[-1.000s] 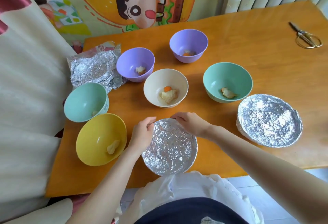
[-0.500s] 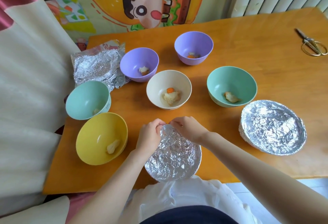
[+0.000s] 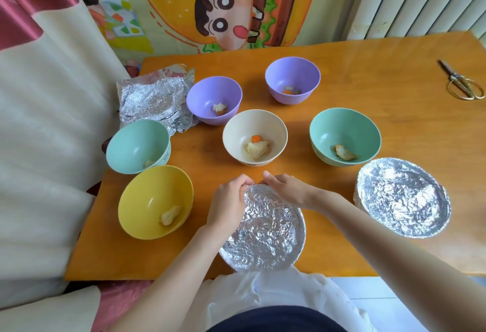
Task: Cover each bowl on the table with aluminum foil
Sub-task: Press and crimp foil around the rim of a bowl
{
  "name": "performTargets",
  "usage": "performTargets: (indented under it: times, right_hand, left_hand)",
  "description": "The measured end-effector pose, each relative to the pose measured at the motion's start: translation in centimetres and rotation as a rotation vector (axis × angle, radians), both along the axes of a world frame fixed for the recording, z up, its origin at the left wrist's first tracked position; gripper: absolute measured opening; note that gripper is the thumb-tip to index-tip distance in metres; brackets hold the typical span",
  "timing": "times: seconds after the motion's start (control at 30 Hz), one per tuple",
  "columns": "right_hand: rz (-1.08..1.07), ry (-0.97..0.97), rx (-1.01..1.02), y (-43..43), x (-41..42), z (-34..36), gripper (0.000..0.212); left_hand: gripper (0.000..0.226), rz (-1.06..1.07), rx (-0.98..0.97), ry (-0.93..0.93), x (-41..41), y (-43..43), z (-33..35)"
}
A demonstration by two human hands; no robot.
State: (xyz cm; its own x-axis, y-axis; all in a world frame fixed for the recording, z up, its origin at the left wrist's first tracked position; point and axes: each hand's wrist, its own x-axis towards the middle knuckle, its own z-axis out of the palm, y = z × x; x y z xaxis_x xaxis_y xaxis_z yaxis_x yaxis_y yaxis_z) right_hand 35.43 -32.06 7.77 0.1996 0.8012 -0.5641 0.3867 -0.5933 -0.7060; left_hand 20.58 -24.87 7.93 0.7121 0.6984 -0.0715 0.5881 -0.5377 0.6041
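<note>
A: Item one, the work in hand?

B: Front foil-covered bowl (image 3: 263,229), at the near edge of the table (image 3: 368,68), just in front of the person. Crinkled foil lies across the whole top.

A: Hands?

B: Both are at its far rim, almost touching each other. Left hand (image 3: 227,205): fingers curled, pinching the foil edge at the rim. Right hand (image 3: 288,189): fingers curled over the same edge, gripping the foil from the other side.

A: Other covered stock?

B: One. Right foil-covered bowl (image 3: 402,197), near the table's front right, apart from both hands.

A: Uncovered bowls?

B: Six, each with a small piece of food in the bottom:
- Yellow bowl (image 3: 147,195), left of the front one.
- Pale green bowl (image 3: 134,142), just behind the yellow, at the left edge.
- Near purple bowl (image 3: 207,92), further back.
- Cream bowl (image 3: 252,125), centre, with an orange bit beside the pale food.
- Far purple bowl (image 3: 292,73), furthest back.
- Green bowl (image 3: 342,129), right of the cream one, close behind the right foil-covered bowl.

A: Spare material?

B: Crumpled foil sheets (image 3: 155,100), back left, between the pale green and near purple bowls, touching the latter.

A: Tools?

B: Scissors (image 3: 462,84), far right, well apart from everything.
</note>
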Motion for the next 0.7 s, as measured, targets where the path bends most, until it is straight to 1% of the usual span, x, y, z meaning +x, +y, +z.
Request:
performTargets:
  times: [0.2, 0.3, 0.37, 0.43, 0.5, 0.63, 0.7]
  right_hand:
    - [0.022, 0.001, -0.009, -0.3, -0.1, 1.3, 0.065]
    - [0.010, 0.023, -0.009, -1.1, -0.5, 1.6, 0.071]
    - [-0.022, 0.055, 0.064, -1.4, -0.8, 1.5, 0.072]
    - [-0.119, 0.071, 0.190, -1.7, -0.9, 1.6, 0.061]
    - [-0.206, 0.034, 0.267, -2.3, -0.7, 1.4, 0.058]
    - [-0.140, -0.112, 0.225, -4.3, -2.0, 0.7, 0.057]
    - [-0.145, -0.127, 0.214, -4.8, -2.6, 0.5, 0.056]
  left_hand:
    - [0.019, -0.033, 0.002, -0.042, 0.4, -1.1, 1.0]
    - [0.018, -0.024, -0.002, -0.040, 0.1, -1.4, 1.2]
    - [0.018, -0.005, 0.008, -0.038, -0.1, -1.5, 1.4]
    - [0.018, 0.018, 0.008, -0.037, -0.5, -1.5, 1.5]
    - [0.018, 0.039, 0.007, -0.017, -0.9, -1.8, 1.3]
    - [0.019, 0.053, -0.006, 0.010, -1.8, -2.7, 0.7]
    - [0.019, 0.047, -0.006, 0.016, -2.1, -3.1, 0.6]
